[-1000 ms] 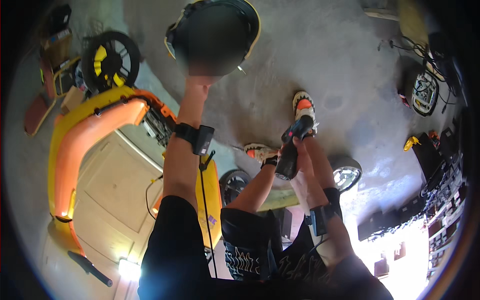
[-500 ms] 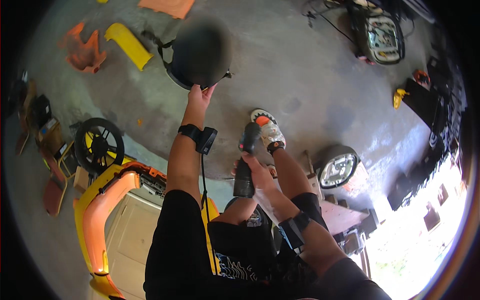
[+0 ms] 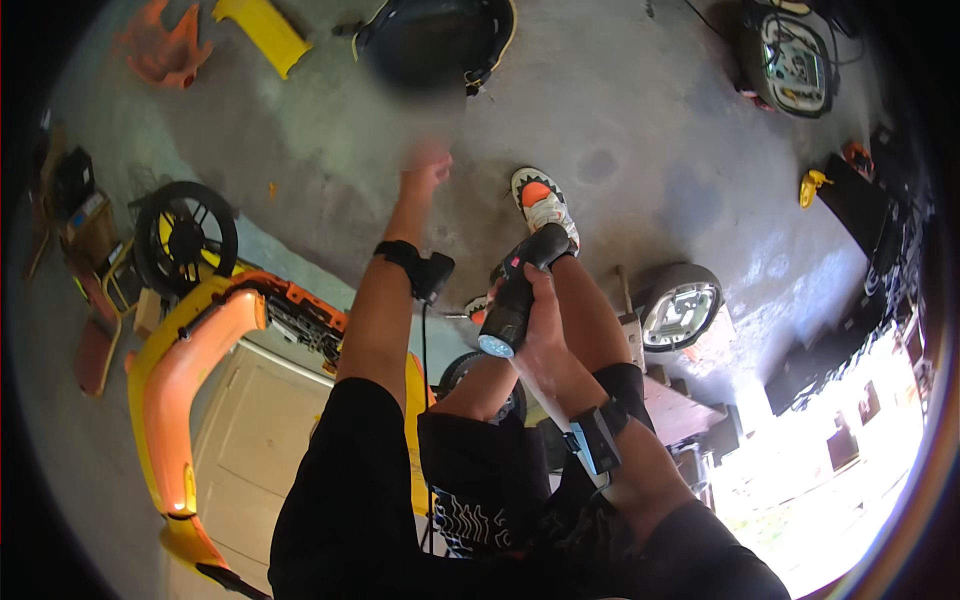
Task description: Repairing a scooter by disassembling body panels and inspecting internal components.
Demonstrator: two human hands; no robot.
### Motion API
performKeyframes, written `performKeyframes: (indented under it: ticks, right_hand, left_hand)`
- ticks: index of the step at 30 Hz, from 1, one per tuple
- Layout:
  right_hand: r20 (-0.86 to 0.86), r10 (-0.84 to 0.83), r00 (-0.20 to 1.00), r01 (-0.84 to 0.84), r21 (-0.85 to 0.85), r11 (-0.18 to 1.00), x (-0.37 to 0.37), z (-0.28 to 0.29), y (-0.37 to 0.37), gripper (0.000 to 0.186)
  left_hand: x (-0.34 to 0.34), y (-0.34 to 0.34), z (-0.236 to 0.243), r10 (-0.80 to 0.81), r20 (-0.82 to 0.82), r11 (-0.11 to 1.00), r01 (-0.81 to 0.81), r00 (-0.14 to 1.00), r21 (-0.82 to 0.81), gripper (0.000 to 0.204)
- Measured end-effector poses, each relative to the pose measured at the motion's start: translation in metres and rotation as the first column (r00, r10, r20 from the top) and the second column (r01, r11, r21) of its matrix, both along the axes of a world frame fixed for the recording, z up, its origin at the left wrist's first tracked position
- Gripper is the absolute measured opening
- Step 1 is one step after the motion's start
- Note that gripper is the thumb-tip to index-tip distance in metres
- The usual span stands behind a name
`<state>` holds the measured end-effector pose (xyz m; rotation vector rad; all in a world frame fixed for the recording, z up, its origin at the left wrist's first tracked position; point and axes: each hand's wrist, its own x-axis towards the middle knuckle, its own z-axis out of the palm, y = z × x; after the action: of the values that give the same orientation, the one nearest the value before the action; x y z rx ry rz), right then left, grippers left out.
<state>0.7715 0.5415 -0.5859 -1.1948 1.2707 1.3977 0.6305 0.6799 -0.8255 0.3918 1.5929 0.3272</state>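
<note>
My right hand (image 3: 542,322) is wrapped round a black cylindrical tool (image 3: 512,305), its thumb along the side. The tool has a wider black head, a small pink mark and a pale, shiny lower end; its exact kind is not clear. Ahead of me, a black helmet (image 3: 497,35) with a light rim and dangling straps sits at the top edge, partly smeared. My left hand (image 3: 428,165) is over the floor on the near side of the helmet, apart from it. A blur covers its fingers, so their pose is hard to read.
An orange and yellow vehicle body (image 3: 165,400) stands at the left beside a black spoked wheel (image 3: 187,235). A yellow panel (image 3: 265,38) and an orange part (image 3: 165,45) lie far left. Light units (image 3: 682,310) and black parts (image 3: 840,220) are at the right.
My left hand has let go of the helmet's rim and drawn slightly nearer. The helmet appears farther up, its hollow side showing. My right hand has tilted the black tool.
</note>
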Motion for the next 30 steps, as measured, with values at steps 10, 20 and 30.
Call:
performKeyframes:
  ticks: [10,20,30]
  right_hand:
    - [-0.247,-0.12,0.962,0.195,0.307,0.931,-0.004,0.007,-0.039,0.036]
    - [-0.11,0.235,0.966,-0.221,0.126,0.967,0.012,-0.002,-0.05,0.033]
    - [0.072,0.747,0.66,-0.713,0.374,0.594,-0.012,0.009,-0.049,0.045]
  left_hand:
    - [-0.065,-0.399,0.087,-0.887,-0.232,0.355,0.91,0.4,0.214,0.04]
    - [0.144,-0.484,0.121,-0.65,0.051,0.76,0.65,0.759,0.014,0.094]
    - [0.166,-0.456,0.088,-0.336,-0.275,0.939,0.298,0.901,-0.171,0.03]
